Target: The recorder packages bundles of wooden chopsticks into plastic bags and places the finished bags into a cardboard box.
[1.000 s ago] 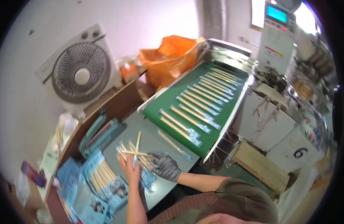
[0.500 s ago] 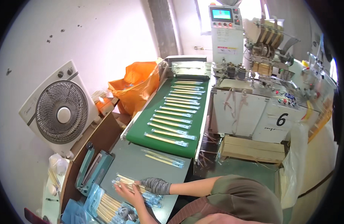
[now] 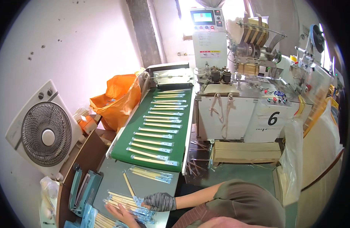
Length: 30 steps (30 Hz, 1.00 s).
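A pile of chopstick packets (image 3: 125, 203), clear film with light blue ends, lies on the grey table (image 3: 110, 176). My left hand (image 3: 122, 214) rests along the pile's near left side, fingers stretched out against it. My right hand (image 3: 158, 202), in a grey striped fingerless covering, is over the pile's right side. Its fingers close on the blue end of a single chopstick packet (image 3: 128, 184), which tilts up and leftward above the rest. More packets (image 3: 150, 173) lie just below the belt's end, and several more (image 3: 155, 133) sit in spaced rows on the green conveyor belt (image 3: 123, 146).
A teal heat sealer (image 3: 85, 190) stands left of the pile, beside a brown board (image 3: 70, 171). Chopsticks in a blue bag (image 3: 92, 218) lie at the lower left. Further off are a fan (image 3: 47, 133), an orange bag (image 3: 116, 97) and a packing machine (image 3: 228, 114).
The view has shifted, so the scene sits further left. A single packet now stands out tilted from my right hand. More packets lie below the belt's end than before.
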{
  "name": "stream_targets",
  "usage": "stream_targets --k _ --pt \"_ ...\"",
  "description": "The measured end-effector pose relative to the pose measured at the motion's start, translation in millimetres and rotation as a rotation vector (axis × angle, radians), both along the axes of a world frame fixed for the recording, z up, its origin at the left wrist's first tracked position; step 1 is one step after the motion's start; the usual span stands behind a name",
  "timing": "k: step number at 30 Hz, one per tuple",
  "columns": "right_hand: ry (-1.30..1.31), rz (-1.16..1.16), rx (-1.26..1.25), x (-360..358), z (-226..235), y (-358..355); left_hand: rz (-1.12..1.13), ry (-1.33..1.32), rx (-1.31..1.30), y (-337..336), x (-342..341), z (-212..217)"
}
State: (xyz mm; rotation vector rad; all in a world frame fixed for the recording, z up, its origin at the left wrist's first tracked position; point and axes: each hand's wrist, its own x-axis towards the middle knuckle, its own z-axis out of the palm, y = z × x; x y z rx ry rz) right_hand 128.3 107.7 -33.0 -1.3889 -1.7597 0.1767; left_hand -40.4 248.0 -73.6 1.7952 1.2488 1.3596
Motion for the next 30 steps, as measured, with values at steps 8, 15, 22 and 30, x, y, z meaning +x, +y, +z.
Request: stream_targets --k 8,15,22,30 --pt "0.013 0.055 -0.034 1 -5 1 -0.022 -0.011 -0.014 -8 0 15" --pt "0.095 0.052 -0.074 3 -2 2 -0.075 0.030 -0.024 -20 0 37" --pt "0.076 0.062 -0.063 0 -1 -2 -0.050 0.112 0.006 -24 -2 35" --pt "0.013 0.080 0.075 2 -8 1 -0.041 0.002 0.094 4 2 -6"
